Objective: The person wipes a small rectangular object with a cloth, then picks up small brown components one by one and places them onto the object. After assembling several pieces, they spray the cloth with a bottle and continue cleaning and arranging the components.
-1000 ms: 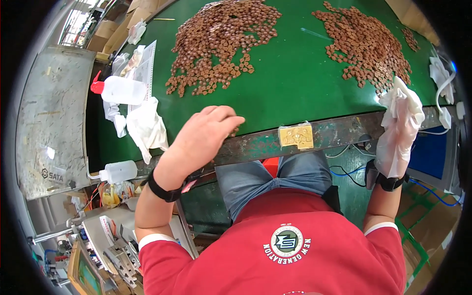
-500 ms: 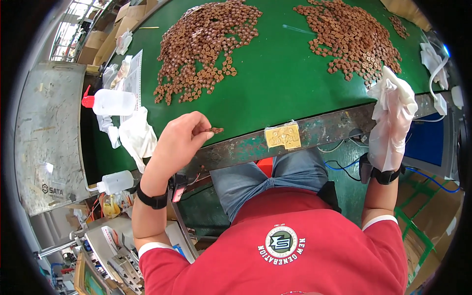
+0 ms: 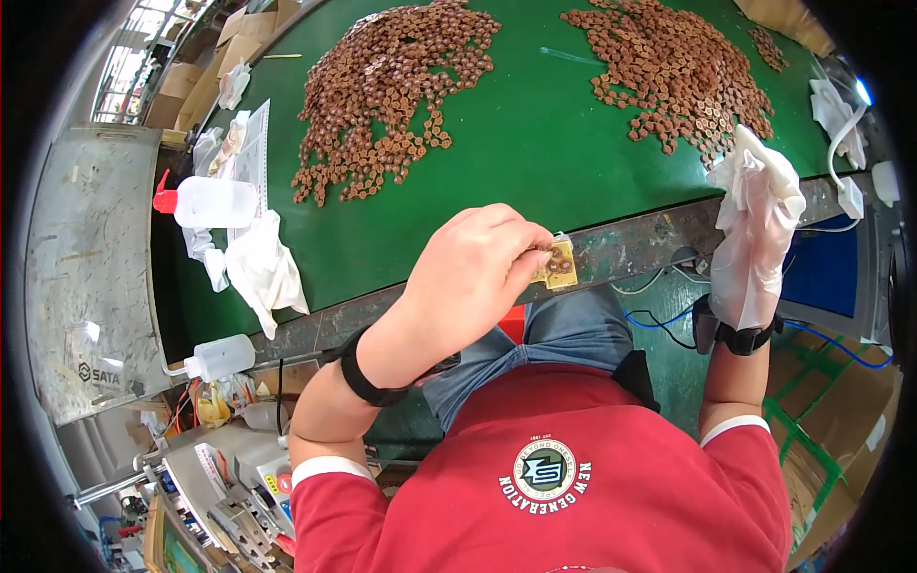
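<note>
My left hand, bare, is at the table's front edge with thumb and fingertips pinched together. They touch the left part of a small yellow block and hide that side of it. Small round brown pieces show on the block beside the fingertips; what is inside the pinch is mostly covered. My right hand wears a translucent white glove and rests at the table edge on the right. White, cloth-like material bunches around its fingers and hides how they are held. It is nearest to the right pile of brown pieces.
Another large pile of brown pieces covers the left of the green tabletop. On the left lie a red-capped squeeze bottle and a white glove. A second bottle is below. A white cable runs at the right.
My left hand has moved right, from over the table edge to the yellow block, bringing the brown pieces it pinched. Brown pieces now show on the block. The right hand has hardly moved.
</note>
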`<move>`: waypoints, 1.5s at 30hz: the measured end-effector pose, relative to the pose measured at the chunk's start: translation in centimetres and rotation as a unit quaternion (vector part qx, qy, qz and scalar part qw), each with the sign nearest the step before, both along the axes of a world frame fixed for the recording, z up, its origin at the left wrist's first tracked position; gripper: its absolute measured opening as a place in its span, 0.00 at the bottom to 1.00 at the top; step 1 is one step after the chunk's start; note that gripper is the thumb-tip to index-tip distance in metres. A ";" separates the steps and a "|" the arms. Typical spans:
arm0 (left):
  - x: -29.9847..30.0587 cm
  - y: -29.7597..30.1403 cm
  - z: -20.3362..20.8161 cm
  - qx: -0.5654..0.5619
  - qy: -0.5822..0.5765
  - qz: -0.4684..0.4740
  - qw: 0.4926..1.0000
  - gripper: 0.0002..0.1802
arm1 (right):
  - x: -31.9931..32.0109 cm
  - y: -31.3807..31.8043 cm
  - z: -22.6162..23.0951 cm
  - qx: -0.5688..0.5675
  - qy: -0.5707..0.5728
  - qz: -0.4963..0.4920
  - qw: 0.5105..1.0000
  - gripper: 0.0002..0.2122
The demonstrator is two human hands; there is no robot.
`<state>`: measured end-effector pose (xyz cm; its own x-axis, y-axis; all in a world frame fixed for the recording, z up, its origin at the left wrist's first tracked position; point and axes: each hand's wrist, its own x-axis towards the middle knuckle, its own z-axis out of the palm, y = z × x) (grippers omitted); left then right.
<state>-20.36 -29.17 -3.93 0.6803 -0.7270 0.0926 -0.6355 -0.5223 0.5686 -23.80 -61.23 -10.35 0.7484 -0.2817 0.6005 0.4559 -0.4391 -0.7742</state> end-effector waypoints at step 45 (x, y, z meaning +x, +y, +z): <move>-2.2 7.3 -5.4 -0.183 -0.131 0.158 0.961 0.14 | 3.2 12.3 4.1 -0.266 0.151 0.455 0.836 0.19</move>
